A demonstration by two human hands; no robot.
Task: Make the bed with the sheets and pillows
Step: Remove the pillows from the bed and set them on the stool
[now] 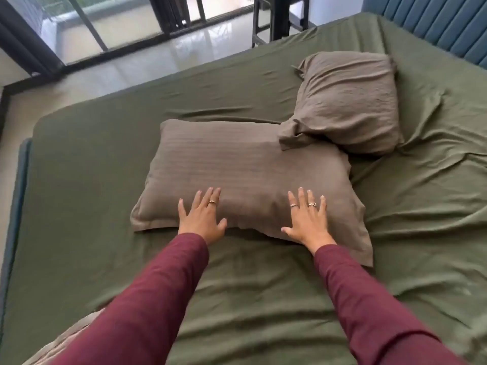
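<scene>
Near pillow (237,175): taupe, faintly striped, rectangular with a flat flanged edge, lying on the middle of the bed. Left hand (201,219) and right hand (308,222) flat on its near edge, fingers (300,198) straight and spread, grasping nothing; rings on both hands, maroon sleeves (147,299). Second pillow (347,101) beyond and to the right: same taupe, more crumpled, one corner overlapping the near pillow's far right corner. Underneath, olive-green sheet (79,206), soft and creased, wrinkled most on the right. Blue padded headboard (432,22) with vertical channels at upper right. Glossy pale tiled floor (147,64), dark-framed glass doors (105,25), dark chair legs (266,22) past the bed.
</scene>
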